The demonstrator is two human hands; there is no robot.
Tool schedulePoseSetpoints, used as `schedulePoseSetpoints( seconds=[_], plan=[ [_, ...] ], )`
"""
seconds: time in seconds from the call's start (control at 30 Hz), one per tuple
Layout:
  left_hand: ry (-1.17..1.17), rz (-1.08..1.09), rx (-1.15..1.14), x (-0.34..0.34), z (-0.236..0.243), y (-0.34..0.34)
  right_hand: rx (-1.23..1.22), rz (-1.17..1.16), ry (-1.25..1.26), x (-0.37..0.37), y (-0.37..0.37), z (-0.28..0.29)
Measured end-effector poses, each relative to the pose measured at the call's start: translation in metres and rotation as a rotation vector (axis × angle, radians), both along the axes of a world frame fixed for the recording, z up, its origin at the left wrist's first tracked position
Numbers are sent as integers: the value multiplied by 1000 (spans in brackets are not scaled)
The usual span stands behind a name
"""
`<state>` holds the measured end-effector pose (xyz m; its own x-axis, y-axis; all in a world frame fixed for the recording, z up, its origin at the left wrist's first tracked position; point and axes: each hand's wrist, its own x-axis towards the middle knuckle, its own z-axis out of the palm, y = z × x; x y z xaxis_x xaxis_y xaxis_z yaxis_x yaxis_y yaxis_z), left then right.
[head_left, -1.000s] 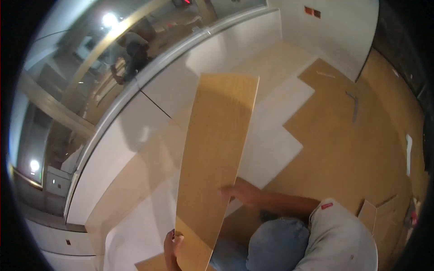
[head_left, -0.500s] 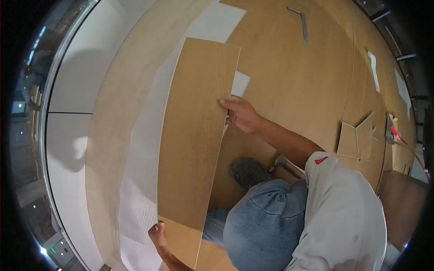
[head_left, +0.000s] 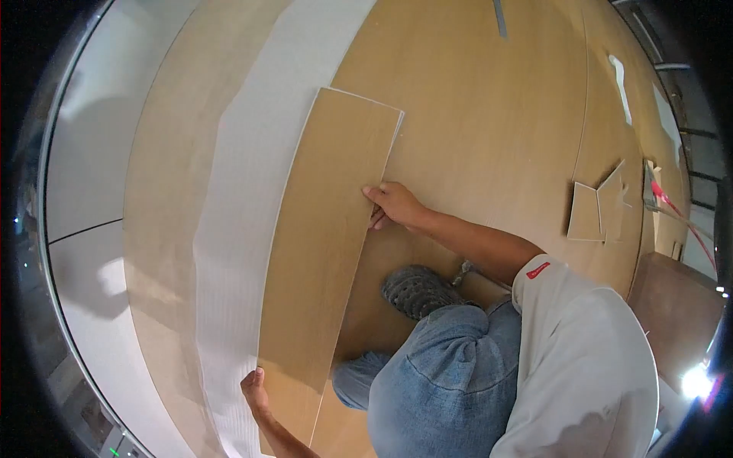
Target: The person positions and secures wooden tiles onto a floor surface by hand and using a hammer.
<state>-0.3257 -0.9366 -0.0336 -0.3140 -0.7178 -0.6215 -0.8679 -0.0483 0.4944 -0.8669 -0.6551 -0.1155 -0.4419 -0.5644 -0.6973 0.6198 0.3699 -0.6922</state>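
Between my hands is a long wood-look floor plank point(head_left: 324, 237), its length running away from me. My right hand point(head_left: 395, 204) grips its right edge, thumb on top and fingers curled underneath. On the left edge, nearer to me, my left hand point(head_left: 256, 391) holds it with the thumb up at the rim and the other fingers mostly hidden. The plank lies over a white underlay sheet point(head_left: 240, 168) on its left and laid wood-look flooring point(head_left: 473, 130) on its right. Whether its underside touches the floor I cannot tell.
Beyond the underlay, a pale floor strip point(head_left: 164, 191) borders a white wall panel point(head_left: 84, 168). Broken board scraps point(head_left: 595, 214) and a white strip point(head_left: 621, 88) lie to the right, near a red cord point(head_left: 668, 202). A grey metal tool point(head_left: 500, 19) shows at the far edge. My shoe point(head_left: 424, 292) rests beside the plank.
The plank's far end has come slightly lower in view, with both hands still on it. My view has shifted, so the grey tool is partly cut off. The small white piece beside the plank no longer shows.
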Motion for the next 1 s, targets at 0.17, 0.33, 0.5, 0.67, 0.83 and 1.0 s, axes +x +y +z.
schedulePoseSetpoints(
  seconds=[0.17, 0.33, 0.5, 0.67, 0.83, 1.0],
  plan=[
    [-6, 28, 22, -29, 8, -1, 70, -29, -6, -1, -2, 5],
    [7, -38, 37, -32, 8, -11, 66, -47, -23, -2, 1, -5],
    [-57, -66, 27, -21, 7, -21, 70, -59, -66, -2, -2, 6],
    [-89, -88, 28, -41, 14, -19, 41, -68, -78, -4, 4, 10],
    [-88, 10, 58, -60, 37, -3, 82, -17, -127, -7, 11, 11],
    [-152, -14, 47, -49, 34, -4, 165, 8, -147, -17, 12, 7]
  ],
)
